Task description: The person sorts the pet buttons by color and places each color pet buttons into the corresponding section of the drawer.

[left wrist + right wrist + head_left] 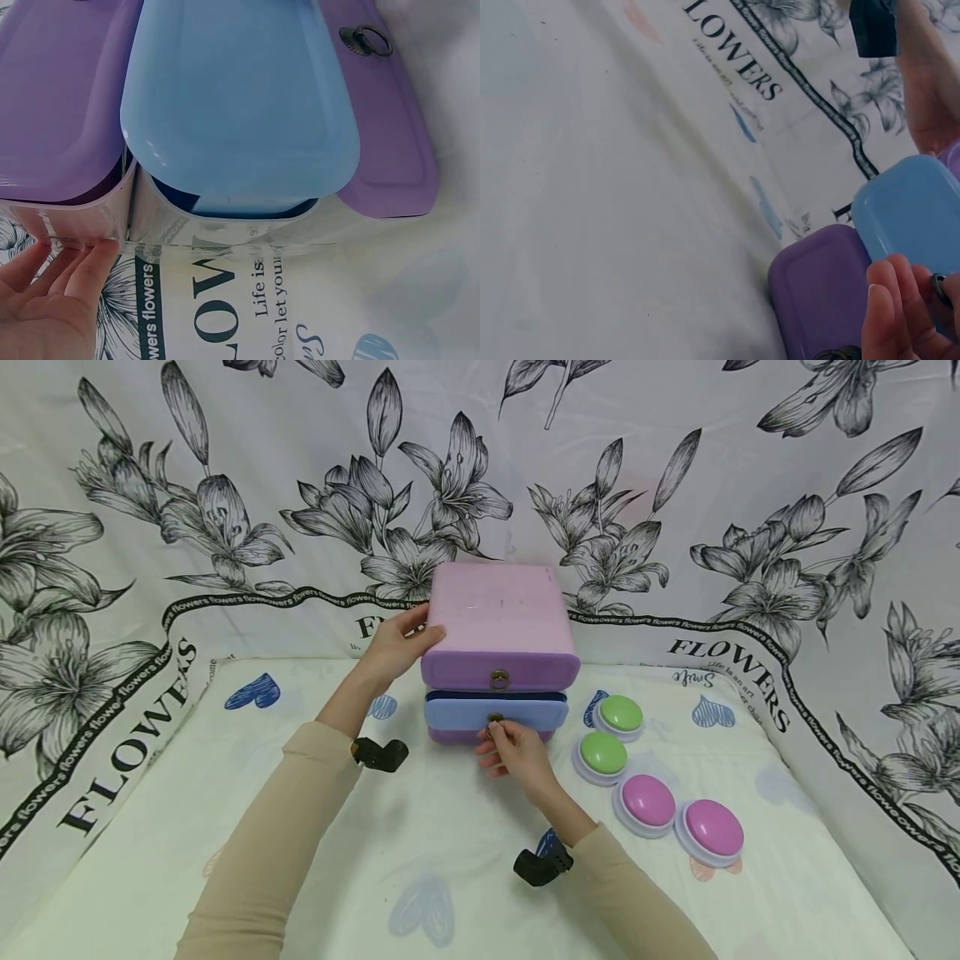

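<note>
1. Head view: a small drawer chest (498,597) with a pink top stands on the white, heart-printed surface (337,860), in front of a flower-printed cloth (480,468). Its upper drawer front (461,672) is purple; below it a blue drawer (453,713) sits partly pulled out, a dark gap along its top edge.
2. Same view: the left hand (395,647) rests against the chest's left side, thumb on the top, its grip loose and wide. The right hand (520,758) pinches the ring pull (495,718) on the blue drawer in a narrow grip.
3. Same view: to the right of the chest lie two green buttons (603,752) and two pink buttons (648,800) on pale bases.
4. Left wrist view: the left fingertips touch the pink side wall; the blue drawer juts out beyond its shell, beside the lower purple front (397,142) with its own ring.
5. Right wrist view: the picture is dim and cut at the edge, but the ring appears to be between the right thumb and fingers.
</note>
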Demonstrator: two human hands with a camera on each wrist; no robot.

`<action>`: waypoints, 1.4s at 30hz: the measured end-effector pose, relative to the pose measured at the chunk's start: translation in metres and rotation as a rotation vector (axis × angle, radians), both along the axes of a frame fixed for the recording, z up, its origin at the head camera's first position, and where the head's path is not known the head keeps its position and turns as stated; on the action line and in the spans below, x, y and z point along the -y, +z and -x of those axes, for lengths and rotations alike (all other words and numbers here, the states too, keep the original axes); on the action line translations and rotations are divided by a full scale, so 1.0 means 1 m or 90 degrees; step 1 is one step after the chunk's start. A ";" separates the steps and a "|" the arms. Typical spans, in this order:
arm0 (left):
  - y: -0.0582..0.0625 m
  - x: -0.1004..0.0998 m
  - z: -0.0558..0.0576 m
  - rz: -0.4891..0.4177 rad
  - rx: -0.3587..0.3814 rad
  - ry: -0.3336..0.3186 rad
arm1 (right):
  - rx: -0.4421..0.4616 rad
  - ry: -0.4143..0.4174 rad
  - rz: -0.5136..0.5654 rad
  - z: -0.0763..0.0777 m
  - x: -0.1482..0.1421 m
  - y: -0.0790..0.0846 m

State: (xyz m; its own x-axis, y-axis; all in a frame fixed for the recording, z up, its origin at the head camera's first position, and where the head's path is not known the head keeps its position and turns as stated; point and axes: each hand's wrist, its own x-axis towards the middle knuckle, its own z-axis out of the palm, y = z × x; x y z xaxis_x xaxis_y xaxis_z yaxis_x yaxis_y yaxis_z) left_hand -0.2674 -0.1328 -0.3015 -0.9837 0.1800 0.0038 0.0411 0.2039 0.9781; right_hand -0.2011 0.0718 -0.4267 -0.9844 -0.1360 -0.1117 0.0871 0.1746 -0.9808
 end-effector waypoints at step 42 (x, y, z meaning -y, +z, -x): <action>0.006 -0.002 -0.007 0.011 -0.008 0.002 | 0.004 0.103 -0.022 -0.040 -0.018 0.000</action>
